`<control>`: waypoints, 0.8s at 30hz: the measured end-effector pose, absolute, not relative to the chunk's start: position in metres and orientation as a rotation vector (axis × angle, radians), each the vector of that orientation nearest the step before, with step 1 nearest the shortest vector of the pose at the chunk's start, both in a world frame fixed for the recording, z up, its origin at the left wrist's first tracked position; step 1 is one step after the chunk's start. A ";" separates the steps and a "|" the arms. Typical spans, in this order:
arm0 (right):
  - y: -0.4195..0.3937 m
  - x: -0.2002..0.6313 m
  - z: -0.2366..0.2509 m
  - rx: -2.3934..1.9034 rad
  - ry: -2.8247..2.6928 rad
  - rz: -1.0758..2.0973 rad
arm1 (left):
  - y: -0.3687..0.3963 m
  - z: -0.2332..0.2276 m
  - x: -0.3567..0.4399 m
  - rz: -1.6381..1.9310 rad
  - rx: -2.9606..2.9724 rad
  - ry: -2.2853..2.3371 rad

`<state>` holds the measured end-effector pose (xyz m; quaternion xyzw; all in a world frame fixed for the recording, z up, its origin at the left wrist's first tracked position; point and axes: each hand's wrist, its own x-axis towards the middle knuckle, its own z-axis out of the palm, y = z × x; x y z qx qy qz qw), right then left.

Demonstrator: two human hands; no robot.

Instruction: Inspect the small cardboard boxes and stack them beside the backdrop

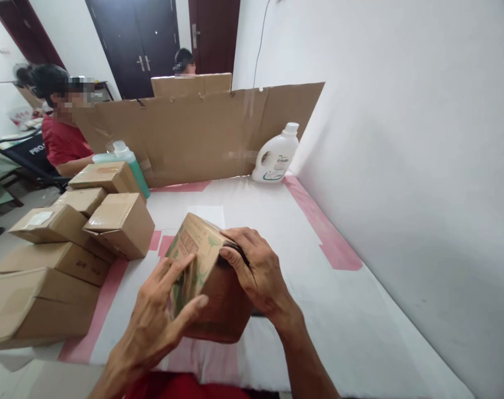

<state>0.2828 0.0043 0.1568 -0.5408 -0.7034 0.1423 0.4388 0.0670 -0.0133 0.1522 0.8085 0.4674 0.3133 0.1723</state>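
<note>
Aslant, the box (225, 296) turns its printed face leftward, long axis unclear; left hand (160, 302) and right hand (262, 270) grip it.

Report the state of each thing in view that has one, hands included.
Printed cardboard box: tilted, held between both hands
Left hand: against the box, thumb spread
Right hand: gripping the box's upper edge
White plastic jug: upright, capped
Green bottle: upright, capped
Cardboard cartons: piled up
Large cardboard panel: standing on edge
Dark double doors: shut
</note>
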 end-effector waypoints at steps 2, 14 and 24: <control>0.008 0.277 0.166 -1.313 -1.904 0.318 | -0.003 0.161 0.065 0.940 2.280 1.341; 0.009 0.249 0.179 -1.452 -1.895 0.194 | 0.021 0.154 0.062 1.241 2.106 1.249; 0.016 0.207 0.181 -1.549 -1.619 0.333 | 0.021 0.154 0.051 1.329 2.028 1.370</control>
